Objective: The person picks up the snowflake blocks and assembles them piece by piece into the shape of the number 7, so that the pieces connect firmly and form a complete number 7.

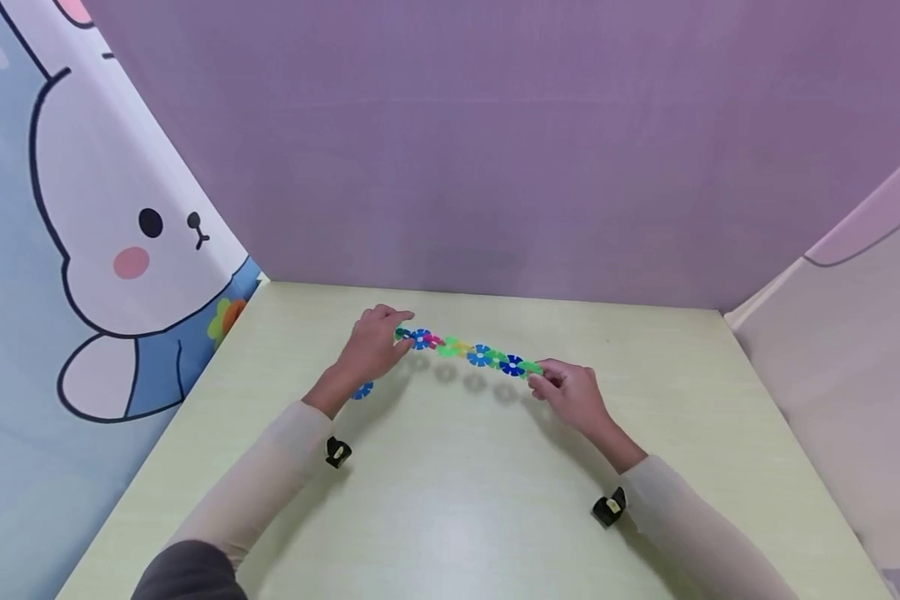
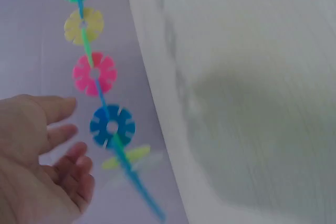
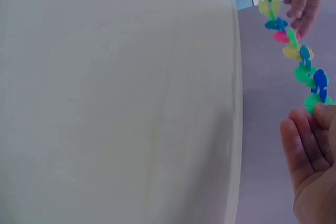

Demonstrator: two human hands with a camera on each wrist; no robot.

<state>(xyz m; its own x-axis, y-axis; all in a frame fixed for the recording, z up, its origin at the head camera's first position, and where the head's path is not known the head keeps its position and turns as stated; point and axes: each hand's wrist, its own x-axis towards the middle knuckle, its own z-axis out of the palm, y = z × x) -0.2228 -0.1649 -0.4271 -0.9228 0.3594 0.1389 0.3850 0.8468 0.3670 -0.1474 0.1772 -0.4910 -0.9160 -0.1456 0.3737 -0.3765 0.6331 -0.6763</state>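
A chain of slotted plastic snowflake discs (image 1: pixel 480 356), in blue, green, yellow and pink, hangs above the table between both hands. My right hand (image 1: pixel 570 396) pinches a green disc (image 3: pixel 316 103) at the chain's right end between thumb and finger. My left hand (image 1: pixel 375 343) is beside the left part of the chain with fingers loosely spread. In the left wrist view, a gap shows between those fingers and the pink disc (image 2: pixel 94 74) and the blue disc (image 2: pixel 112 126). Another blue disc (image 1: pixel 362 390) shows past the left wrist; whether it joins the chain is hidden.
The pale tabletop (image 1: pixel 450 500) stretches beneath both arms. A purple backdrop (image 1: pixel 495 150) stands behind it, with a rabbit-printed panel (image 1: pixel 120 200) at left and a pale panel (image 1: pixel 855 358) at right. Small black devices (image 1: pixel 337 452) sit at the wrists.
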